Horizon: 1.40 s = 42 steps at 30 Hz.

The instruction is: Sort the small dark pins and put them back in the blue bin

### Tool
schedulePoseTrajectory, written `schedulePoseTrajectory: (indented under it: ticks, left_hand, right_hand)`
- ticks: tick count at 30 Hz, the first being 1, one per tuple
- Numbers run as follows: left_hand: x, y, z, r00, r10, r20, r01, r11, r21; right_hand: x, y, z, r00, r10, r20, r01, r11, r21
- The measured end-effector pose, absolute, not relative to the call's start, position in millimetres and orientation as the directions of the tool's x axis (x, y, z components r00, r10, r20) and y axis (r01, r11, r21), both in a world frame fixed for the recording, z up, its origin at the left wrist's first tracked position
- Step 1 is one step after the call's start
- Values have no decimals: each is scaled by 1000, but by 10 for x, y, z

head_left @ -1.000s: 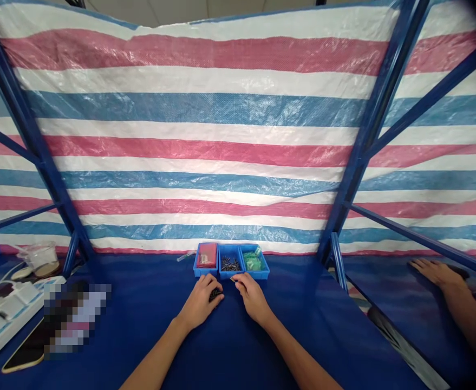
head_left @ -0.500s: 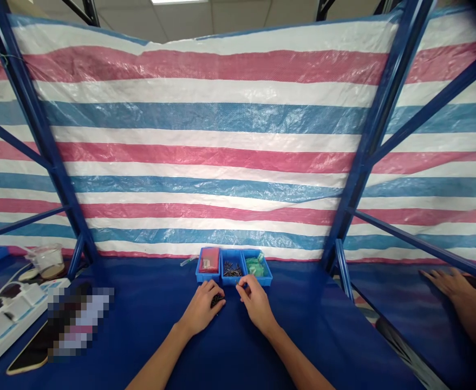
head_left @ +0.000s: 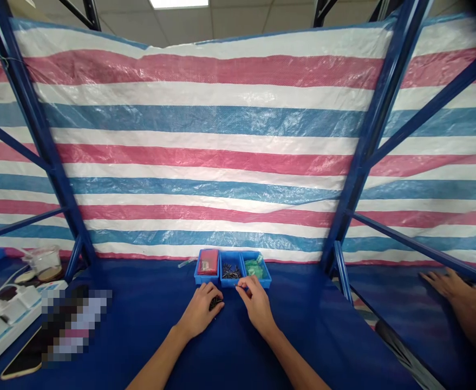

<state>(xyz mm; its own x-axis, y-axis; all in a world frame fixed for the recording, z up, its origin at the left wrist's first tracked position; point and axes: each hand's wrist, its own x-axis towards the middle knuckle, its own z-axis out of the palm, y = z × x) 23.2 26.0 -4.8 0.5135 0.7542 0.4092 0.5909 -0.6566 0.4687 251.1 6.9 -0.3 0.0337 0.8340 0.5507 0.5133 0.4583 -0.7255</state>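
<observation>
My left hand (head_left: 200, 311) rests on the blue table surface, its fingers curled around a small bunch of dark screws (head_left: 215, 302). Just to its right, my right hand (head_left: 258, 305) has thumb and forefinger brought together in a pinch; anything between the tips is too small to make out. Directly beyond both hands stand three joined blue bins. Red packets (head_left: 208, 261) fill the left bin, loose dark screws (head_left: 230, 272) lie in the middle bin, and green plastic bags (head_left: 254, 268) are in the right bin.
A white power strip (head_left: 22, 314) with plugs and a phone (head_left: 24, 355) lie at left, near a clear plastic cup (head_left: 47, 260). Blue rack posts (head_left: 343, 216) frame a striped tarp (head_left: 205, 162). At far right, another person's hand (head_left: 449, 284) lies on a surface.
The camera view has shifted slightly. Both hands stay almost in place, the left around the screws and the right pinched before the middle bin.
</observation>
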Motion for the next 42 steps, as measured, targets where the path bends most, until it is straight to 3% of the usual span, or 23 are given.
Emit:
schedulePoseTrajectory:
  ticks: [14, 27, 42]
  left_hand:
    - [233, 272, -70, 514, 751, 414, 586, -661, 469]
    - [221, 250, -42, 511, 756, 408, 591, -654, 472]
    - [223, 272, -69, 516, 742, 427, 574, -670, 471]
  right_hand:
    - [2509, 171, -106, 84, 936, 342, 169, 324, -931]
    - [2545, 124, -29, 45, 856, 516, 449, 444, -776]
    - [2558, 98, 16, 39, 860, 509, 464, 436, -771]
